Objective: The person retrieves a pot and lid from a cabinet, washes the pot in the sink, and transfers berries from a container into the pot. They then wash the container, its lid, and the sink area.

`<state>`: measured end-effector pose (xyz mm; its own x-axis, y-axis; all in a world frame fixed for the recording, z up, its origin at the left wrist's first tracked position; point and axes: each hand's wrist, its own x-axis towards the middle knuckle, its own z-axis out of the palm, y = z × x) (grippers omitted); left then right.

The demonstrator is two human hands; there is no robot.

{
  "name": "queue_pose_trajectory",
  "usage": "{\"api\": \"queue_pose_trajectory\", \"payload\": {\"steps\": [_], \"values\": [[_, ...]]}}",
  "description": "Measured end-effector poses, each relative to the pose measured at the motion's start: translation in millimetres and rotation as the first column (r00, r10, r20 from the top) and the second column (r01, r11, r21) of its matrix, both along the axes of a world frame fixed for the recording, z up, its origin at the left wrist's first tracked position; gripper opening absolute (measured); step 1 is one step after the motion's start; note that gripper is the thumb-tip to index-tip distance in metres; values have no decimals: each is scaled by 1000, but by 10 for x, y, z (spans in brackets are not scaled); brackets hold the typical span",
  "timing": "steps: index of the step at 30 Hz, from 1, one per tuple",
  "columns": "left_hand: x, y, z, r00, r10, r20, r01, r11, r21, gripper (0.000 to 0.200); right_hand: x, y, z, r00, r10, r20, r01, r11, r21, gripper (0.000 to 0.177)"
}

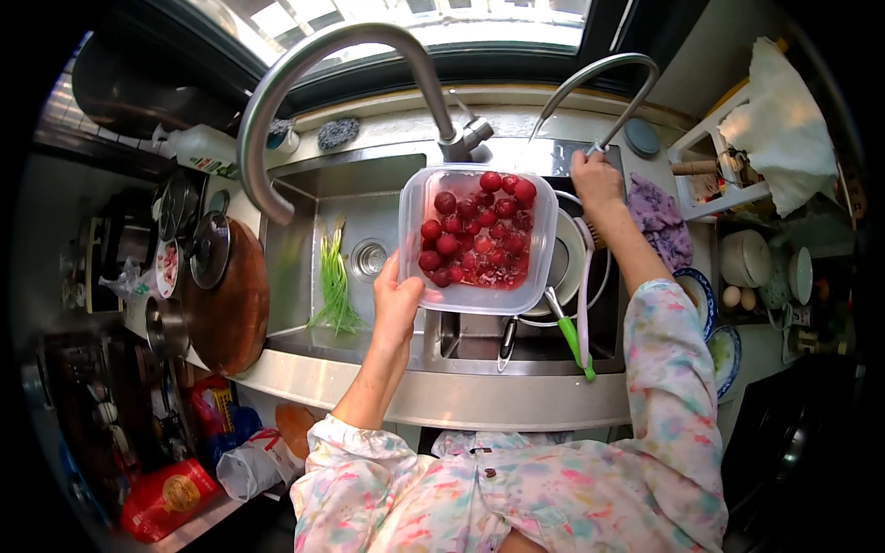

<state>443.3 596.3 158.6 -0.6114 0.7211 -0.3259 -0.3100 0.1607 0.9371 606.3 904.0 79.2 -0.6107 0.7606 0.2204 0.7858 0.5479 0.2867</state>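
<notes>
- My left hand (396, 304) has its grip closed on the near-left corner of a clear rectangular plastic tub (412, 207), with the thumb up along the side wall.
- The tub is loaded with round red fruits (475, 235), wet and glossy. I'm holding it in the air over the stainless steel sink (304, 230), roughly above the divider between the two basins.
- My right hand (595, 180) is stretched to the back right corner, with its grip wrapped round the lower end of a slim curved steel tap (599, 69).
- A big curved steel faucet (323, 74) arches over the left basin, and its spout ends just left of the tub.
- A bunch of green spring onions (334, 286) lies in the left basin, right beside the drain.
- A green-handled utensil (578, 346) sits on the front edge of the right basin, below the tub.
- A crumpled purple cloth (659, 226) is on the worktop just right of my right forearm.
- A round wooden board (235, 304) is on the worktop left of the sink.
</notes>
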Motion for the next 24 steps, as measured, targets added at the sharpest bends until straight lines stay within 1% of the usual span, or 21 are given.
{"api": "queue_pose_trajectory", "payload": {"steps": [1, 2, 3, 4, 5, 6, 8, 9, 10, 11, 12, 13, 14, 15, 16, 18, 21, 23, 24], "values": [[-13, -82, -17, 1000, 18, 11, -19, 1000, 14, 69, 13, 13, 122, 998, 0, -67, -4, 998, -56, 18], [-37, -167, -43, 998, 28, 59, -29, 999, 23, 69, 22, 17, 192, 991, -4, -132, -10, 994, -111, 19], [-67, -247, -72, 994, 32, 107, -36, 999, 33, 69, 38, 16, 192, 953, -91, -288, 42, 984, -174, 19], [-97, -314, -104, 987, 32, 155, -39, 998, 45, 69, 66, 17, 196, 883, -188, -430, 88, 966, -242, 21], [-121, -366, -140, 985, 25, 170, -37, 997, 66, 68, 102, 27, 204, 783, -287, -552, 123, 941, -315, 22], [-146, -409, -180, 983, 16, 185, -33, 995, 90, 67, 136, 58, 195, 730, -362, -580, 99, 896, -433, 24], [-197, -497, -250, 975, 10, 222, -37, 992, 121, 67, 187, 103, 107, 615, -520, -593, 27, 765, -644, 30], [-226, -524, -284, 970, 15, 243, -48, 990, 129, 66, 192, 122, 5, 557, -529, -640, 92, 805, -586, 36], [-257, -556, -299, 964, 23, 266, -62, 989, 138, 66, 156, -103, 227, 527, -446, -724, -13, 847, -531, 39], [-287, -595, -299, 958, 6, 288, -44, 991, 127, 67, 89, -489, 563, 489, -356, -797, -119, 877, -465, 43], [-323, -634, -293, 951, -8, 310, -29, 993, 115, 67, 18, -826, 741, 345, -365, -865, -357, 801, -480, 47], [-367, -669, -292, 943, -22, 331, -13, 995, 104, 68, -28, -1153, 907, 193, -402, -895, -579, 690, -435, 51], [-423, -711, -297, 938, -61, 341, 25, 994, 106, 67, -5, -1468, 1112, 404, -317, -858, -633, 581, -512, 57], [-482, -760, -300, 930, -103, 352, 70, 992, 106, 67, -62, -1698, 1260, 475, -199, -857, -684, 530, -502, 62], [-522, -803, -301, 920, -149, 362, 118, 987, 107, 67, -120, -1926, 1408, 520, -75, -851, -734, 470, -490, 68], [-579, -854, -274, 913, -200, 357, 176, 979, 100, 65, -217, -2059, 1280, 478, -72, -875, -783, 415, -462, 68], [-673, -915, -296, 908, -263, 327, 248, 965, 87, 62, -172, -2085, 1165, 610, -164, -775, -718, 298, -629, 73], [-735, -966, -376, 908, -291, 301, 283, 956, 72, 61, -142, -2179, 1160, 585, -324, -744, -722, 210, -659, 76], [-771, -976, -389, 898, -307, 315, 301, 951, 66, 60, -128, -2229, 1158, 570, -400, -717, -725, 166, -669, 78]]}}
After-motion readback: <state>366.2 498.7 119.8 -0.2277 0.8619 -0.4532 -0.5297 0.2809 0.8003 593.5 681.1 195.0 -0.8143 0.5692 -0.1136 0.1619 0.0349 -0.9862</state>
